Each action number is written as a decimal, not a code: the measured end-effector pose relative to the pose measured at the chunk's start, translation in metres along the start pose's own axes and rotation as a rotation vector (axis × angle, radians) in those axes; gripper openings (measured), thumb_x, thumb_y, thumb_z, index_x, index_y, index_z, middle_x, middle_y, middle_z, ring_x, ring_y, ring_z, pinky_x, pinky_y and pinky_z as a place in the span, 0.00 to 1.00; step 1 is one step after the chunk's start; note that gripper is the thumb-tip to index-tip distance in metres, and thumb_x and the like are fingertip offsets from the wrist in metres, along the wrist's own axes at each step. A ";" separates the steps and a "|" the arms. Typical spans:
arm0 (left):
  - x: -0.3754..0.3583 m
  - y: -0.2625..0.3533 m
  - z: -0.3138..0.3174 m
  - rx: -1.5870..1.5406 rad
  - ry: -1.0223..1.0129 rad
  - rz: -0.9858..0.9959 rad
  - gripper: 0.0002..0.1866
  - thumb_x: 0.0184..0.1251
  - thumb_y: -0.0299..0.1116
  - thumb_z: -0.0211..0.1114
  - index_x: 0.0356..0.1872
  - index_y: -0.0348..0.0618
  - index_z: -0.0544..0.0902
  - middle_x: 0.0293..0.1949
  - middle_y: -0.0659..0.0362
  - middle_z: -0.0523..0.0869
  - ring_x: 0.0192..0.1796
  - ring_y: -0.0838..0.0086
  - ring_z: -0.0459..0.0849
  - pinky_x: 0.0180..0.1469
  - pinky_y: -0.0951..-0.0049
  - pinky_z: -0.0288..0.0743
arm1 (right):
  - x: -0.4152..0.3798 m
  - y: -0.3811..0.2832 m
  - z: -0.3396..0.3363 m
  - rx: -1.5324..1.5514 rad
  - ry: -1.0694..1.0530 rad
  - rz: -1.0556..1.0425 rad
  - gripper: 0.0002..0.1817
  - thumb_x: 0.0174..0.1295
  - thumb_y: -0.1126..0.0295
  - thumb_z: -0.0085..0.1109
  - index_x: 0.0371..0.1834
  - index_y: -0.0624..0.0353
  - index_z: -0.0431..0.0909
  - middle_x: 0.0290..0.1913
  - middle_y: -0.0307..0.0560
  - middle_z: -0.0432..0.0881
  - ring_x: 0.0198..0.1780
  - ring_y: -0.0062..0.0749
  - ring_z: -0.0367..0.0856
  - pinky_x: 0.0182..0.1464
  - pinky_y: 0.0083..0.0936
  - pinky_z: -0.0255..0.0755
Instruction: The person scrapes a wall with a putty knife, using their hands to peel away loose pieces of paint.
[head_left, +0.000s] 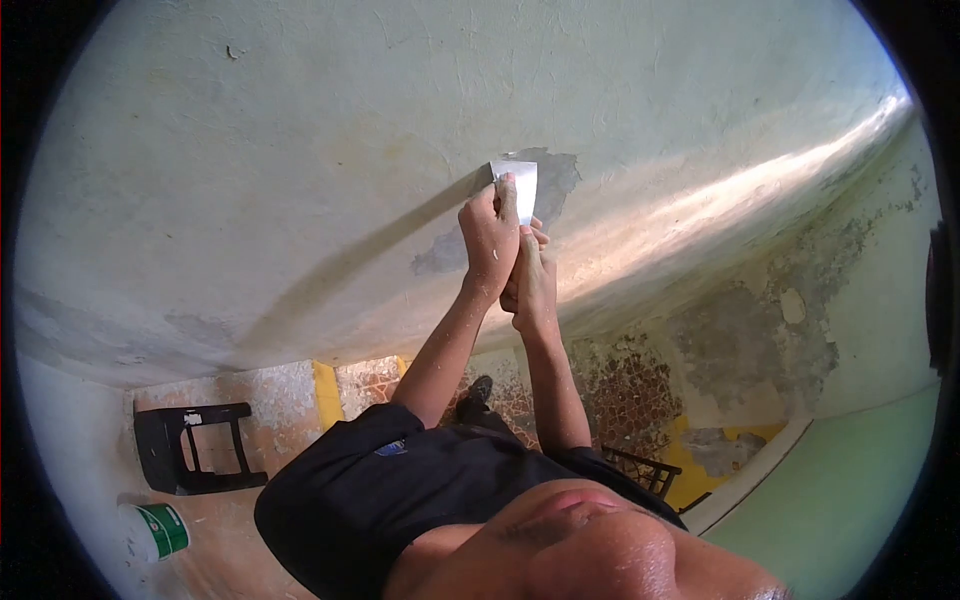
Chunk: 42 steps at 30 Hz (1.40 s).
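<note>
A scraper [525, 185] with a wide, shiny metal blade has its edge against the wall at a bare grey patch [560, 180]. My left hand [488, 235] is closed on the blade's left side, its thumb lying along the metal. Just below, my right hand [532, 280] is wrapped round the lower end of the scraper, thumb pointing up at the blade's base. The handle is hidden by my fingers. Pale specks dot both forearms. Around the patch, the pale green wall paint [380, 120] is cracked and wrinkled.
A black plastic stool [158, 450] lies at the lower left, near a white and green bucket [163, 530]. Paint flakes litter the patterned floor [630, 390] below. Another part of the wall at right has a large peeled area [740, 340]. A dark slatted object [640, 470] stands beside my body.
</note>
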<state>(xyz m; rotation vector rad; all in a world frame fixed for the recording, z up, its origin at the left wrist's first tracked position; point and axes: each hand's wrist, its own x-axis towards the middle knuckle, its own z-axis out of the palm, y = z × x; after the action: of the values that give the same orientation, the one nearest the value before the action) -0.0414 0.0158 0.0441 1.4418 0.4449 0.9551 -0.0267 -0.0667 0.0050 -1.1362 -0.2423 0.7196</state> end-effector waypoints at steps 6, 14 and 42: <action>0.005 -0.009 0.011 0.019 0.045 0.049 0.24 0.85 0.43 0.53 0.31 0.32 0.80 0.19 0.51 0.85 0.20 0.68 0.88 0.18 0.70 0.81 | 0.014 0.004 -0.007 -0.057 0.027 -0.144 0.24 0.80 0.49 0.49 0.56 0.61 0.79 0.24 0.28 0.70 0.19 0.08 0.62 0.18 0.15 0.54; 0.003 0.002 0.015 0.214 0.126 0.238 0.25 0.84 0.41 0.55 0.26 0.33 0.80 0.18 0.53 0.85 0.19 0.68 0.87 0.22 0.68 0.77 | 0.019 0.003 -0.013 -0.043 0.044 -0.138 0.24 0.81 0.52 0.50 0.52 0.66 0.82 0.38 0.35 0.81 0.31 0.13 0.76 0.30 0.16 0.69; 0.004 -0.005 -0.007 0.075 0.049 0.022 0.22 0.84 0.39 0.55 0.30 0.30 0.78 0.18 0.51 0.83 0.18 0.66 0.88 0.16 0.70 0.79 | 0.017 0.032 0.015 -0.053 0.057 -0.173 0.24 0.82 0.52 0.45 0.61 0.63 0.74 0.47 0.42 0.80 0.41 0.19 0.79 0.38 0.21 0.75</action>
<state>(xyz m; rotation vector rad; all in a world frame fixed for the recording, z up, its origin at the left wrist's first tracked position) -0.0431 0.0246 0.0394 1.4957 0.5063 1.0019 -0.0343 -0.0377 -0.0206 -1.1686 -0.3084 0.5296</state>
